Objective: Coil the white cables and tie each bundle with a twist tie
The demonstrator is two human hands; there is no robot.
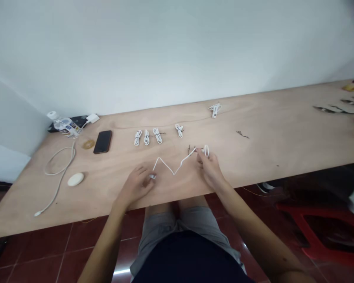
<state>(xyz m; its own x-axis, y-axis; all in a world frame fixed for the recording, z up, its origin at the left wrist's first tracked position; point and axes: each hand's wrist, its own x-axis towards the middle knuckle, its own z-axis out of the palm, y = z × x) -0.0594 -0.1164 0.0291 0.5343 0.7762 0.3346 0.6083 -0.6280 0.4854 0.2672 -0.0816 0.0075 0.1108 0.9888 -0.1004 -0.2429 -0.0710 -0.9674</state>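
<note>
A white charging cable point(174, 173) runs in a zigzag over the wooden table between my hands. My left hand point(138, 182) has its fingers closed on the USB plug at one end of it. In my right hand point(209, 165) is the other part of the cable, its looped end standing up above the fingers. Thin dark twist ties point(189, 149) lie just left of my right fingers. Behind my hands are several tied bundles of white cable, one of them the bundle point(157, 135) with a dark tie around its middle.
To the left lie a black phone point(102, 142), a roll of tape point(88, 144), a round white object point(76, 179) and a long white cable point(59, 188). A plastic bottle point(65, 125) rests near the wall. Another twist tie point(242, 135) lies to the right. A red stool point(321, 224) stands below.
</note>
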